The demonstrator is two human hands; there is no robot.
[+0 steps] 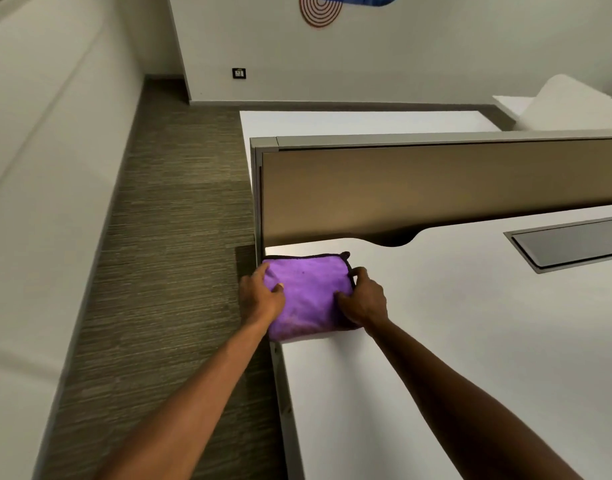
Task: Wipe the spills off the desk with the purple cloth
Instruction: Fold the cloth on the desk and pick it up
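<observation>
Partition (436, 188) behind; desk (453, 341) rightward open.

Both arms reach forward; left hand (261, 295) and right hand (361, 296) curl their fingers, gripping opposite sides.

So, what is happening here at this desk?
A person holds a folded purple cloth at the left corner of the white desk, close to the brown partition. The left hand grips its left edge and the right hand grips its right edge. No spills are visible on the desk from this view.
</observation>
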